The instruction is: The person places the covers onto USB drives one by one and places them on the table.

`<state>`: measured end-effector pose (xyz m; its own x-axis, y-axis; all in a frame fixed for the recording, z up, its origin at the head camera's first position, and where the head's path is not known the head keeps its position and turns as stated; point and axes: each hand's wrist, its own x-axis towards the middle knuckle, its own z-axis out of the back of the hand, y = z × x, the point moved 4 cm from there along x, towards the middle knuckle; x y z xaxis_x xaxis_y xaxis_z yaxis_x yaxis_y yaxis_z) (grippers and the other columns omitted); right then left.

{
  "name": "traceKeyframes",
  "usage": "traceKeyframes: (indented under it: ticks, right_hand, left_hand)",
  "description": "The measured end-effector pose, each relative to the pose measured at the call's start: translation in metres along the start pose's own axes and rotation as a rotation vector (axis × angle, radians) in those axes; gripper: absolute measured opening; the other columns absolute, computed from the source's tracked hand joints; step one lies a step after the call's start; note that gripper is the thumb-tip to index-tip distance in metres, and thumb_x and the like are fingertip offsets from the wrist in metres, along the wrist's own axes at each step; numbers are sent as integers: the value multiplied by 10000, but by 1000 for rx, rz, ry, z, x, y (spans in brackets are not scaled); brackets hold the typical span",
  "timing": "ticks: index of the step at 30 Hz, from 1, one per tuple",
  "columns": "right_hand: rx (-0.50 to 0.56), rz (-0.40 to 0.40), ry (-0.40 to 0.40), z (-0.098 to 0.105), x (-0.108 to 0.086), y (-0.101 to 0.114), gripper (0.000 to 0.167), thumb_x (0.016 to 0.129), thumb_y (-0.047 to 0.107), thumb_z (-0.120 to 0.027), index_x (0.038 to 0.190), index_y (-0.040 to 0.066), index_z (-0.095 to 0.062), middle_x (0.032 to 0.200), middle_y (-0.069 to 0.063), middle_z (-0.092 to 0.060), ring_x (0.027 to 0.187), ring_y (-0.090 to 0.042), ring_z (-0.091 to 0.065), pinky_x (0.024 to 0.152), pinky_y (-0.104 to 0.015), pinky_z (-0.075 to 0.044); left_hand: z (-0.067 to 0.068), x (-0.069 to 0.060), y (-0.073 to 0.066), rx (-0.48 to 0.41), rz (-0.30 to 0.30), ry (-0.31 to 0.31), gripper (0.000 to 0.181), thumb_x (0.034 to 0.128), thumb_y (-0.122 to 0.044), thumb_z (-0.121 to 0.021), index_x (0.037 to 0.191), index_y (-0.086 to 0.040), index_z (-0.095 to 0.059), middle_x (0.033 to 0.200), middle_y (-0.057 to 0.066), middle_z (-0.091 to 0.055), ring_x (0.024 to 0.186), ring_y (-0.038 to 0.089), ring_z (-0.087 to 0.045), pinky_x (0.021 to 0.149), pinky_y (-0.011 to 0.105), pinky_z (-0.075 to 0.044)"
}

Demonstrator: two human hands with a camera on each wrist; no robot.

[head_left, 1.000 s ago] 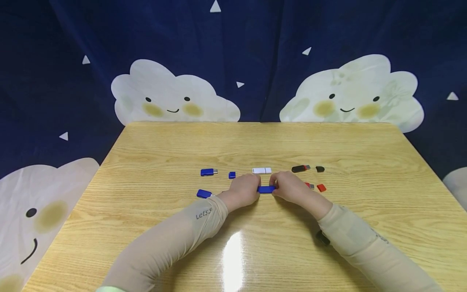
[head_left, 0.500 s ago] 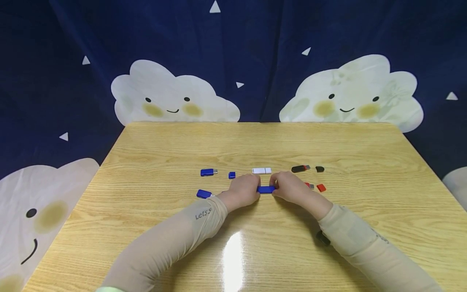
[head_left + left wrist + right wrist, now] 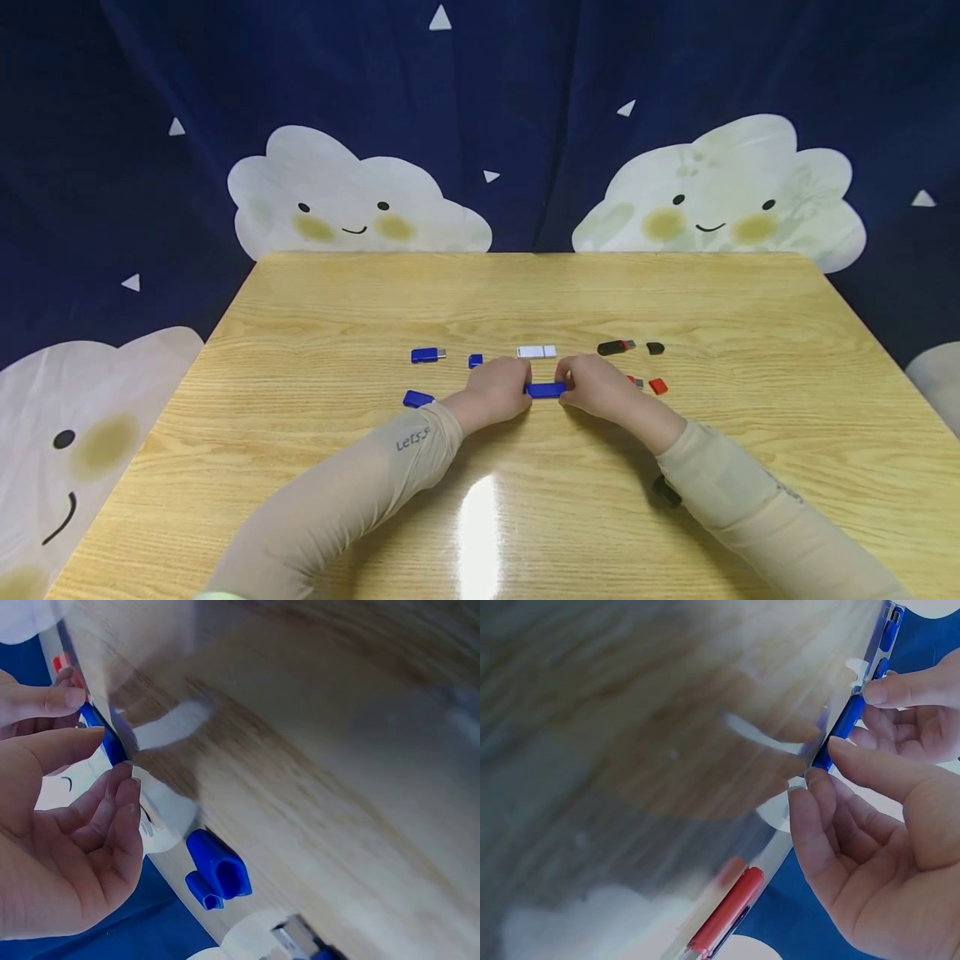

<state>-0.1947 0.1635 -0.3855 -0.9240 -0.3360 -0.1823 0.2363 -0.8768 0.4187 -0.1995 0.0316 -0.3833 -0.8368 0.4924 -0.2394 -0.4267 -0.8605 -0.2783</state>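
Observation:
A blue USB stick [image 3: 546, 390] lies lengthwise between both hands at the middle of the table. My left hand [image 3: 498, 390] pinches its left end between thumb and fingers. At the other end, my right hand [image 3: 597, 385] grips it the same way, fingertips partly hiding that end. The right wrist view shows the blue stick [image 3: 841, 733] low over or on the tabletop; which of the two cannot be told. Close by the left hand, two blue caps [image 3: 222, 866] show their openings in the left wrist view.
A white USB stick [image 3: 536, 352] lies behind the hands. To the left are two blue sticks [image 3: 424, 355] and a blue cap [image 3: 476, 361]. At right lie a black stick [image 3: 615, 347], a black cap [image 3: 656, 348], a partly hidden red stick [image 3: 726, 911] and a red cap [image 3: 657, 386].

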Motion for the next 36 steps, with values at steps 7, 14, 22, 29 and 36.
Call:
traceKeyframes:
  ticks: [7, 14, 22, 29, 36]
  right_hand:
    - [0, 12, -8, 0, -1, 0, 120, 754, 68, -720, 827, 36, -631, 644, -11, -553, 596, -132, -457, 568, -245, -355]
    - [11, 7, -16, 0, -1, -1, 119, 767, 85, -715, 835, 39, -628, 631, 0, -533, 585, -125, -443, 560, -245, -346]
    - [14, -39, -9, 1, -3, -3, 133, 795, 130, -685, 886, 48, -633, 679, -8, -557, 624, -141, -467, 591, -272, -374]
    - [24, -83, -2, 3, -4, -3, 119, 825, 139, -659, 913, 59, -640, 742, -30, -595, 635, -147, -480, 577, -269, -377]
    - [36, -65, -19, 2, -3, -1, 97, 831, 124, -655, 895, 55, -634, 683, -11, -557, 582, -128, -441, 537, -256, -340]
  left_hand:
    - [1, -2, 1, -7, -1, -11, 128, 835, -199, -658, 922, -114, -618, 842, 16, -650, 708, 134, -558, 553, 266, -425]
    - [10, -3, 10, -48, -3, -53, 199, 841, -204, -629, 1016, -108, -626, 913, 19, -667, 788, 148, -595, 635, 311, -488]
    - [36, -10, 42, -87, 63, -115, 276, 871, -171, -561, 1126, -76, -608, 930, 25, -662, 761, 141, -588, 612, 288, -480]
    - [48, -19, 90, 5, 138, -183, 264, 869, -152, -576, 1107, -51, -631, 1017, 86, -642, 935, 224, -609, 752, 374, -515]
    - [42, -21, 119, 81, 173, -159, 228, 841, -177, -651, 1024, -44, -683, 1024, 129, -623, 978, 282, -587, 784, 417, -517]
